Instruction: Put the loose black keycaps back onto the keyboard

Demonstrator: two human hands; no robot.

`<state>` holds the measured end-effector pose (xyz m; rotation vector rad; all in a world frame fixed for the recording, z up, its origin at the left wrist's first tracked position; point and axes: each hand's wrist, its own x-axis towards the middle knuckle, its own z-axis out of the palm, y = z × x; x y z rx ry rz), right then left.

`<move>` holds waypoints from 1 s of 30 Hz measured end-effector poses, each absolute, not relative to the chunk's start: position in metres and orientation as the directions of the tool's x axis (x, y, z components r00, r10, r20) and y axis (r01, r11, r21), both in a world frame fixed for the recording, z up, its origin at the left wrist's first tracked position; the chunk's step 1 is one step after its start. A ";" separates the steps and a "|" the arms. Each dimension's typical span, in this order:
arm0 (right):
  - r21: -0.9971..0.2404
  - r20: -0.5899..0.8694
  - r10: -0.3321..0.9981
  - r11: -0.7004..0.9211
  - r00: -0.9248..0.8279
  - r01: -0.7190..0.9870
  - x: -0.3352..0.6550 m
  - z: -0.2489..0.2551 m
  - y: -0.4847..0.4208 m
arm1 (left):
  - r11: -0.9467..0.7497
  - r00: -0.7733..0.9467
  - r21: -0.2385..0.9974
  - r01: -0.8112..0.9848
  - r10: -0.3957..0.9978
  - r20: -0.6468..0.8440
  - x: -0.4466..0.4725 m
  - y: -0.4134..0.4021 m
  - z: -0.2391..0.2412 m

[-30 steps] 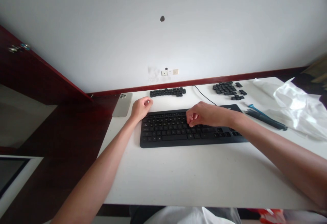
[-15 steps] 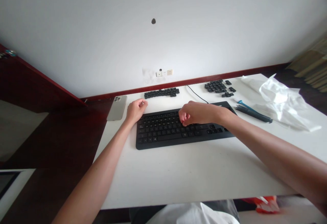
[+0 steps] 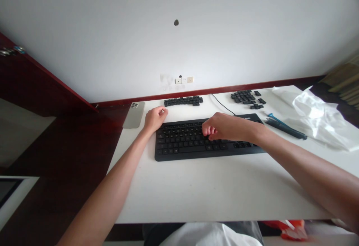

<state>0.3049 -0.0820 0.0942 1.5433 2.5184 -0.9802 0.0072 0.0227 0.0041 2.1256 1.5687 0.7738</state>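
Observation:
A black keyboard [image 3: 193, 149] lies on the white table, with keys on its left and lower parts. Over its right-middle keys is my right hand [image 3: 221, 127], its fingers curled down in a closed shape. Whatever its fingertips hold, if anything, is hidden. My left hand [image 3: 155, 119] rests by the keyboard's upper left corner, fingers curled towards the thumb; what may be between them does not show. Behind the keyboard is a row of loose black keycaps [image 3: 183, 101]. Another cluster of keycaps [image 3: 242, 96] lies at the back right, with several single ones beside it.
A phone [image 3: 134, 115] lies face down at the table's left edge. On the right are a blue-tipped thin tool [image 3: 276, 119], a dark strip-like object [image 3: 287, 129] and a crumpled white plastic bag [image 3: 316, 113]. A cable [image 3: 221, 103] runs behind the keyboard.
The whole view has shifted slightly, so everything appears a little further right. Both hands keep nearly the same places relative to the keyboard, the right one still curled over the keys.

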 end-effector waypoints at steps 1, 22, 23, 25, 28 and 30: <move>-0.500 -0.329 0.793 0.314 -0.513 0.807 0.306 0.094 -0.081 | -0.301 0.224 0.601 0.740 0.953 0.202 0.007 0.023 0.004; -0.501 -0.337 0.784 0.319 -0.521 0.804 0.314 0.088 -0.073 | -0.309 0.230 0.604 0.735 0.951 0.207 0.007 0.022 0.004; -0.497 -0.337 0.785 0.321 -0.520 0.806 0.313 0.088 -0.074 | -0.309 0.229 0.604 0.735 0.951 0.207 0.007 0.022 0.004; -0.485 -0.332 0.789 0.327 -0.517 0.811 0.311 0.087 -0.077 | -0.306 0.226 0.603 0.737 0.952 0.207 0.008 0.022 0.005; -0.449 -0.310 0.800 0.352 -0.513 0.821 0.307 0.087 -0.081 | -0.301 0.221 0.603 0.739 0.953 0.205 0.008 0.022 0.005; -0.428 -0.303 0.807 0.360 -0.507 0.829 0.305 0.087 -0.084 | -0.300 0.220 0.604 0.738 0.954 0.205 0.008 0.023 0.004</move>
